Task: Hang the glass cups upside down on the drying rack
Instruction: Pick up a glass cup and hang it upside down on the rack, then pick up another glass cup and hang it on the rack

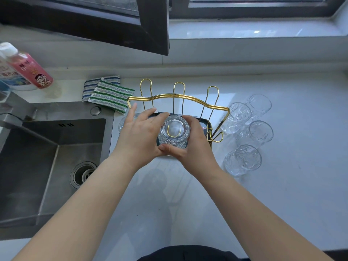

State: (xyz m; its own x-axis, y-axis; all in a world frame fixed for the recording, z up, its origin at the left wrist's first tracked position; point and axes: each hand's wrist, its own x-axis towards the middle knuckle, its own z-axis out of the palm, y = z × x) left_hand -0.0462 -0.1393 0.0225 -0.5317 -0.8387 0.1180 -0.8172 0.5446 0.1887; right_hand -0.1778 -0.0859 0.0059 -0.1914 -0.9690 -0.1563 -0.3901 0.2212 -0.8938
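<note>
- holding one glass cup [174, 133] mouth-down between both hands, base up toward the cam; its long axis runs vertical, straight over a gold prong whose loop shows thru the base
- left hand [140, 135] wraps the cup's left side, fingers curled over the far edge; right hand [194, 142] cups the right side w/ thumb across the near wall. both pressed on the glass, neither nearer
- judgement: next move is straight down, keep the axis in line w/ the prong
- drying rack [178, 97] sits mid worktop; three far prongs bare, handle arches just behind the hands, so little room that way
- five more cups [243, 159] stand just right of the rack, right hand closer to them
- sink [47, 157] at the worktop's left edge, cloths [109, 93] behind it
</note>
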